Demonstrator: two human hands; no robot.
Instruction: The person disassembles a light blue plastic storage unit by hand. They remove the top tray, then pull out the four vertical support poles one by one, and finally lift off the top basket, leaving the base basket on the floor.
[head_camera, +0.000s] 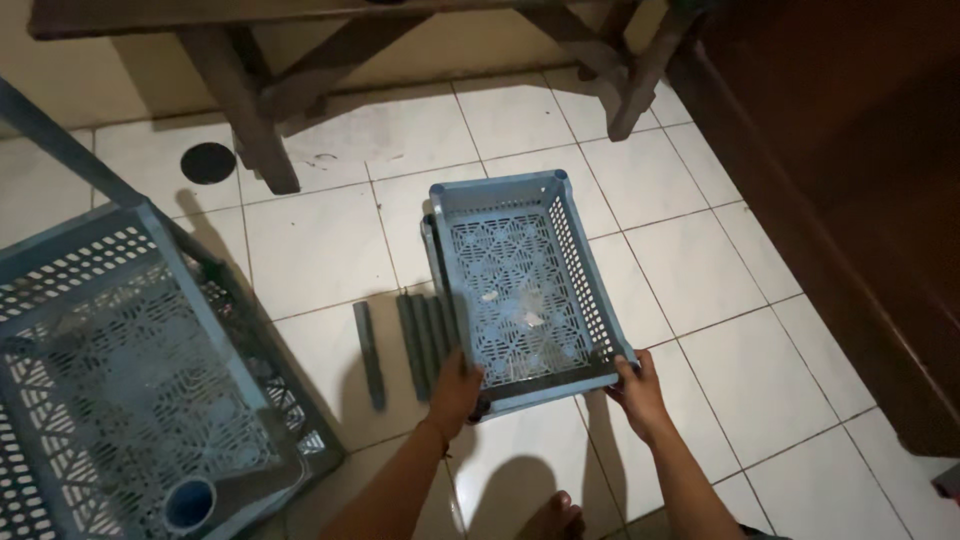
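Observation:
A blue-grey plastic basket (520, 285) with lattice walls and floor is held above the white tiled floor, in the middle of the head view. My left hand (455, 390) grips its near left corner. My right hand (638, 390) grips its near right corner. A few small pale scraps lie on the basket's floor. A second basket of the same kind appears to sit right under it, only its left edge showing.
Several grey plastic tubes (425, 340) lie on the tiles left of the basket, one (368, 352) apart. A stacked shelf basket (130, 370) with a post socket (188, 503) stands at left. Wooden table legs (245, 110) are behind, dark wood furniture (860, 200) right, my foot (555, 520) below.

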